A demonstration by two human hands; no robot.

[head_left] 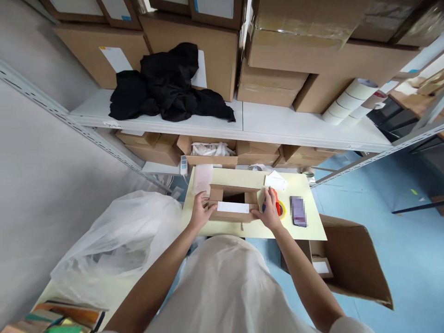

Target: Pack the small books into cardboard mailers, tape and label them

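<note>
Starting at the desk's back-left corner, a translucent sheet lies flat, and just in front comes the left hand, thumb and fingers gripping the left end of a cardboard box. The box sits near the front edge, left of centre, open top up, long axis parallel to that edge, squarely between both hands, neither clearly nearer! At its right end, the right hand's thumb meets the front corner, fingers across a tape dispenser; whether they grip it, I cannot tell. White cards sit behind, a phone toward the right edge. Bare desktop runs behind the box, only a narrow strip in front, and the front-right corner offers room.
</note>
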